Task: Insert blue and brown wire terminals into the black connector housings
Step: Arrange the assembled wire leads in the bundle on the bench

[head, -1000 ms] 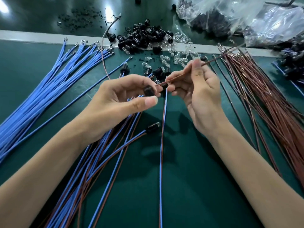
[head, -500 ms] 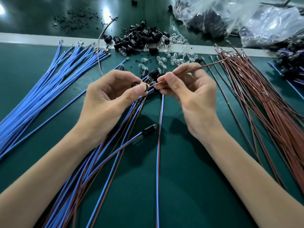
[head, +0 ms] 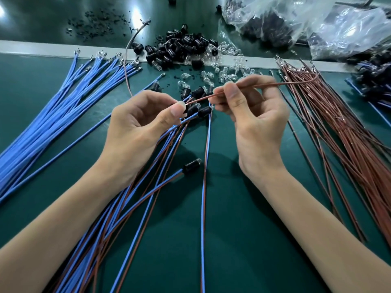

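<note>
Evidently, from the head view, the brown terminal is being seated. The left hand [head: 146,123] pinches thumb against forefinger, apparently around a black connector housing that the fingertips hide. The right hand [head: 254,115] pinches a brown wire [head: 264,85], whose near tip reaches those left fingertips. The next move likely calls for a straight push along the wire's axis while the left pinch holds firm. Spare housings [head: 182,47] lie far centre, blue wires [head: 63,106] left, and the brown bundle [head: 338,127] right. No writing is readable.

One head-worn camera looks forward and down, close over the green table [head: 232,229].
</note>
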Demonstrator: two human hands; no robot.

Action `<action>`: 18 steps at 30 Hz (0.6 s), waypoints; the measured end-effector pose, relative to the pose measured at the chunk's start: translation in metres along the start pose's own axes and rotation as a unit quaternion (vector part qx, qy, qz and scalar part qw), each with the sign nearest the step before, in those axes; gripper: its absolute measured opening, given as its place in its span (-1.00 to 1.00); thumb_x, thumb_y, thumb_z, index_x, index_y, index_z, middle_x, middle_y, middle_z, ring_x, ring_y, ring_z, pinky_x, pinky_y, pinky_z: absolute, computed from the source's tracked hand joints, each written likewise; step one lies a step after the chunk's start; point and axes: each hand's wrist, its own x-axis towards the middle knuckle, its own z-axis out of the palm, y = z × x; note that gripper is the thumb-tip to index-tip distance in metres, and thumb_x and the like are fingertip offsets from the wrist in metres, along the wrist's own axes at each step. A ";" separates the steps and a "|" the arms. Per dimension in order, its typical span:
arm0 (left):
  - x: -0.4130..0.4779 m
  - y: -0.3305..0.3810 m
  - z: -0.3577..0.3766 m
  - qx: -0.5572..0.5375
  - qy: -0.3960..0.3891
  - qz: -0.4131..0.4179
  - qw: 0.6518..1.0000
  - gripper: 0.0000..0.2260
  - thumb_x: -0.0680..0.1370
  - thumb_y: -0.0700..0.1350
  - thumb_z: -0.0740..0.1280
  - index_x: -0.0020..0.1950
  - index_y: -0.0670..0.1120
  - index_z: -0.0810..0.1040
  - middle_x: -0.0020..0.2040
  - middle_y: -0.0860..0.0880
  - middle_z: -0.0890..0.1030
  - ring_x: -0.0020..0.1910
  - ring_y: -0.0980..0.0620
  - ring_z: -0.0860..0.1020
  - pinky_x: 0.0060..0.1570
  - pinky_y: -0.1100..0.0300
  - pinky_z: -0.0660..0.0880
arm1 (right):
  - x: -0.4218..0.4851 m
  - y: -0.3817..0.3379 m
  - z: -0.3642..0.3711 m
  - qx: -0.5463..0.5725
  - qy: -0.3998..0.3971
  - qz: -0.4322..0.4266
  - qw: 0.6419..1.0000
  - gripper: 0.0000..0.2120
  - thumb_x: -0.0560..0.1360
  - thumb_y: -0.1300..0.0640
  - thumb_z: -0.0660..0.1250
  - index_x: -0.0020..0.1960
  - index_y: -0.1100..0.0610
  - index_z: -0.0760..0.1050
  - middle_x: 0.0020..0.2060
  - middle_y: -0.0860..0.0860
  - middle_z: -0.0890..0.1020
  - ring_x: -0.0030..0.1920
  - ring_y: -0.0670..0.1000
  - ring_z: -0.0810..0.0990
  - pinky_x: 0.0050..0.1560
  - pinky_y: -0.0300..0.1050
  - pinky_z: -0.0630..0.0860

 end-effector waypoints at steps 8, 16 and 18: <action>0.000 0.001 -0.001 -0.008 0.002 0.000 1.000 -0.93 0.40 -0.02 0.43 -0.20 0.02 0.59 -0.29 0.08 0.65 -0.24 0.14 0.59 -0.08 0.29 0.54 | 0.001 -0.001 -0.003 -0.056 -0.026 0.004 0.998 -0.82 0.49 0.36 0.35 -0.13 0.12 0.43 -0.33 -0.01 0.67 -0.31 -0.01 0.67 -0.22 -0.25 0.56; -0.004 0.003 0.005 0.051 -0.025 0.004 0.998 -0.88 0.37 -0.05 0.41 -0.17 -0.07 0.56 -0.32 0.12 0.65 -0.31 0.20 0.58 -0.19 0.38 0.51 | -0.003 -0.001 0.000 -0.068 -0.040 0.001 0.997 -0.81 0.48 0.37 0.35 -0.14 0.12 0.43 -0.31 0.00 0.68 -0.29 -0.01 0.68 -0.22 -0.25 0.57; -0.004 0.004 0.005 0.048 -0.020 0.003 0.999 -0.88 0.38 -0.05 0.41 -0.17 -0.07 0.56 -0.32 0.13 0.65 -0.32 0.23 0.58 -0.20 0.40 0.49 | -0.002 -0.001 0.000 -0.069 -0.041 0.003 0.997 -0.81 0.48 0.38 0.36 -0.14 0.13 0.43 -0.30 0.00 0.68 -0.28 -0.01 0.68 -0.22 -0.25 0.57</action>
